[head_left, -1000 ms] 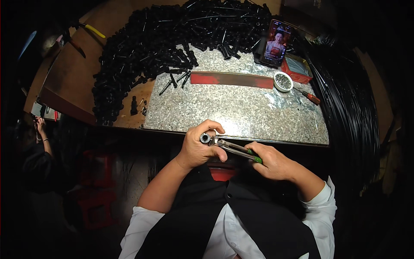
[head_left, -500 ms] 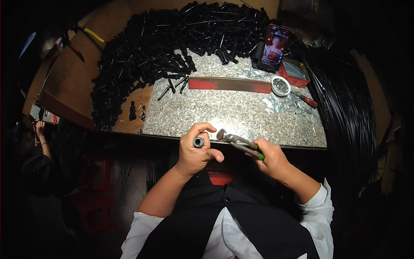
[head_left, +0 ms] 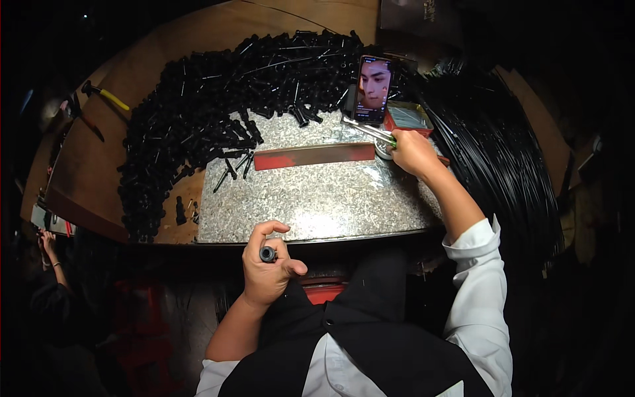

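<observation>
My left hand (head_left: 263, 271) is closed around a black tubular part (head_left: 267, 254), its round hollow end facing up, with the index finger and thumb held apart. It hovers just off the near edge of the speckled stone slab (head_left: 311, 205). Over at the slab's far right, my right hand (head_left: 415, 152) grips metal pliers (head_left: 368, 129) with green handles. Their jaws point left, below the phone. Under that hand and the pliers lies a white bowl (head_left: 381, 149) of small metal pieces, partly covered.
A red-and-dark bar (head_left: 314, 156) lies across the slab. Black tubular parts (head_left: 198, 106) are heaped behind and left. A lit phone (head_left: 374, 89) stands beside a red box (head_left: 408, 118). Long black rods (head_left: 503, 145) fill the right side. Another person's hands (head_left: 47, 246) show far left.
My right hand has carried the pliers forward from beside my left hand to the bowl. My left hand still holds the black part. The whole view has shifted.
</observation>
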### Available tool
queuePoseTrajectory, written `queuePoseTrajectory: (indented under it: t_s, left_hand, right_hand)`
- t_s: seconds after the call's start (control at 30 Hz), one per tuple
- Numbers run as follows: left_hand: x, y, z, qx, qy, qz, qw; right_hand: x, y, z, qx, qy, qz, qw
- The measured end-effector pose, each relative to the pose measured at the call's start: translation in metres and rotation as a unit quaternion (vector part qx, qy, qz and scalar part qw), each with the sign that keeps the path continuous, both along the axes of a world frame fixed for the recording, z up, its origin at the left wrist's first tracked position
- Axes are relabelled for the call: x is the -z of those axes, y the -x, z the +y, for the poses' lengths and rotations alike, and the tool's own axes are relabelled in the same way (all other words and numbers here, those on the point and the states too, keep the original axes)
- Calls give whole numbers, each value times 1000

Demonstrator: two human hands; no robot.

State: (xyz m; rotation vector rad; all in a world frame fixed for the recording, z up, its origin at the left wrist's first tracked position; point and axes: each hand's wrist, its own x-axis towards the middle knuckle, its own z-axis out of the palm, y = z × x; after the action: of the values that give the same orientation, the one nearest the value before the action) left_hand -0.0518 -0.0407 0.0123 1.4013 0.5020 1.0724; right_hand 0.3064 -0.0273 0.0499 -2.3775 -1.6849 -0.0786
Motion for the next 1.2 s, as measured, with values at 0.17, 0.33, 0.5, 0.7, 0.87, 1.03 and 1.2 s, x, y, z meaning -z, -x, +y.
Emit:
queuePoseTrajectory:
  t_s: [0.17, 0.33, 0.5, 0.7, 0.87, 1.03, 1.2]
  left_hand:
    - [2, 3, 0, 6, 3, -2, 1000]
    - [1, 2, 0, 6, 7, 20, 1000]
    - [1, 1, 0, 8, 11, 30, 999]
    - [1, -8, 2, 15, 5, 37, 999]
    - [3, -11, 2, 38, 16, 62, 997]
    - [5, -24, -1, 26, 16, 4, 1000]
    - [4, -18, 0, 37, 9, 13, 999]
  right_hand:
    - [1, -1, 25, 35, 120, -46, 991]
    - [-2, 6, 28, 31, 124, -40, 991]
    - [2, 3, 22, 16, 79, -37, 996]
    - [-4, 34, -3, -66, -92, 149, 982]
    - [-12, 123, -40, -270, -164, 354, 880]
    - [-8, 175, -61, -376, -184, 435, 797]
    - [-1, 186, -60, -368, -175, 448, 796]
